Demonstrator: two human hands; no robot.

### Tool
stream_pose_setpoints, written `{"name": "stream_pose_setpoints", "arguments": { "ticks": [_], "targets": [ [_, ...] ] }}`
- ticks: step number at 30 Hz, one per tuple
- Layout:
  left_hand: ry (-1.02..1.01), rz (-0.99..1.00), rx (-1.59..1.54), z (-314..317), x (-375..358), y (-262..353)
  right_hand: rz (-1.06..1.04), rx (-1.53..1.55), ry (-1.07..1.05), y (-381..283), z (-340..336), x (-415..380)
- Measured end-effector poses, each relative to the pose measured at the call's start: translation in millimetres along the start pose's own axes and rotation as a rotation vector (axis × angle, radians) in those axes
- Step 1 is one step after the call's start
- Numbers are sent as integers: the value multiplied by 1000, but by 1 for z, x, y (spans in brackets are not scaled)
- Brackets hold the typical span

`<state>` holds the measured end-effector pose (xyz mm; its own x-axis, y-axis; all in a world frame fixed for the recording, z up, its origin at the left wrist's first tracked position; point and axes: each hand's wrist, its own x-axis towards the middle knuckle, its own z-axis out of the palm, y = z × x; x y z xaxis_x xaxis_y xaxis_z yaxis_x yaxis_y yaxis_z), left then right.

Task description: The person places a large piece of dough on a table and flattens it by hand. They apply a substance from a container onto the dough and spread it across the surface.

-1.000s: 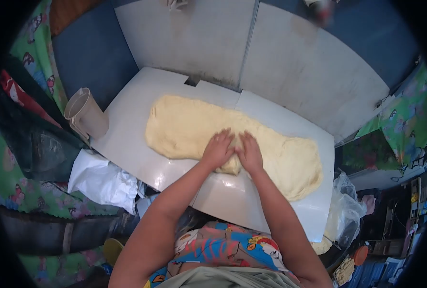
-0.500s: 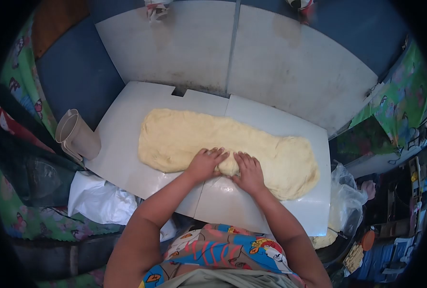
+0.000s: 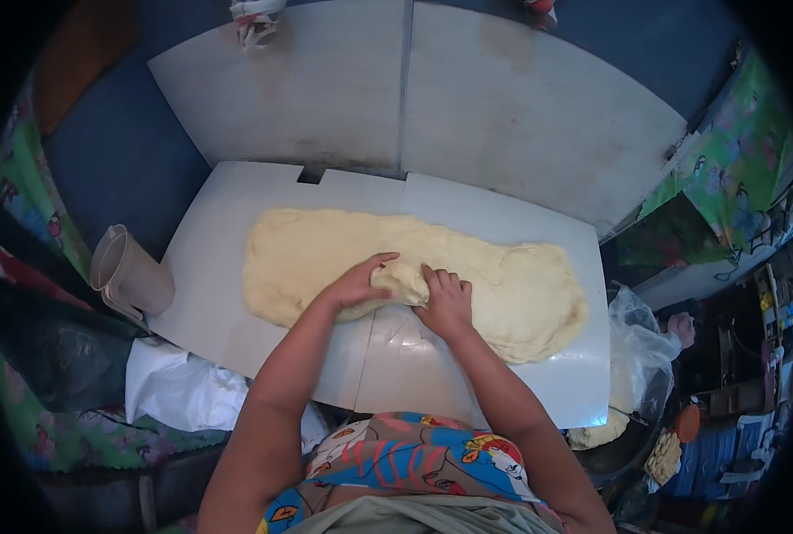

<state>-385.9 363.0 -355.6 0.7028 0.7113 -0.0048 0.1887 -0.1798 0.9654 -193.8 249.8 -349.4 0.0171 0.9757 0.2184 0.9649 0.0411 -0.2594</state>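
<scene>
A long slab of pale yellow dough [image 3: 343,236] lies across the white table. At the middle of its near edge, my left hand [image 3: 358,283] grips a raised fold of dough [image 3: 402,279], thumb and fingers curved around its left side. My right hand [image 3: 448,301] holds the same fold from the right, fingers bent over the dough. Both hands are closed on it, and the fold bulges up between them. The undersides of the fingers are hidden.
A beige plastic pitcher [image 3: 136,271] stands at the table's left edge. White plastic sheeting [image 3: 183,387] hangs below it. At right, a clear plastic bag [image 3: 641,347] and more dough [image 3: 601,432] sit beside the table. White panels [image 3: 298,89] rise behind the table.
Both hands earlier rested over the dough's near edge with fingers stretched forward. Now they grip a lifted fold, with the left hand moved leftward. The view has also shifted slightly.
</scene>
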Motion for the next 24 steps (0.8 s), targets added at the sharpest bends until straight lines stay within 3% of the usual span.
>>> {"name": "stream_pose_setpoints", "arguments": {
  "ticks": [2, 3, 4, 6, 7, 9, 10, 12, 13, 15, 16, 18, 20, 22, 24],
  "targets": [
    [62, 177, 395, 13, -23, 31, -10, -41, 5, 0, 6, 5],
    [93, 69, 600, 19, -25, 41, 0, -29, 1, 1, 7, 5],
    [81, 61, 603, 21, -27, 49, 4, 67, 29, 4, 4, 5],
    [95, -141, 508, 21, -21, 64, 5, 155, 71, 5, -2, 2],
    [103, -126, 511, 21, -23, 65, 102, 283, 70, 5, -7, 0],
    [241, 21, 354, 16, -34, 64, 174, 521, 156, 4, -17, -4],
    [252, 33, 360, 14, -42, 73, 161, 521, 167, 4, -29, -6],
    [218, 223, 336, 13, -74, 88, 86, 843, 126, 4, -49, -24],
    [167, 250, 438, 13, -90, 96, 93, 852, 113, 6, -54, -35],
    [21, 285, 612, 18, -118, 85, -272, 554, 66, 14, -56, -63],
    [-70, 299, 687, 24, -132, 68, -264, 559, 53, 20, -43, -80],
    [-84, 314, 740, 47, -162, 26, -442, 330, -207, 29, -12, -112],
    [-97, 327, 787, 54, -176, 23, -396, 325, -215, 17, -25, -123],
    [-211, 151, 707, 50, -181, 49, -362, 313, -225, 10, -41, -129],
    [-180, 116, 564, 36, -186, 46, -398, 339, -292, 12, -53, -114]
  ]
}}
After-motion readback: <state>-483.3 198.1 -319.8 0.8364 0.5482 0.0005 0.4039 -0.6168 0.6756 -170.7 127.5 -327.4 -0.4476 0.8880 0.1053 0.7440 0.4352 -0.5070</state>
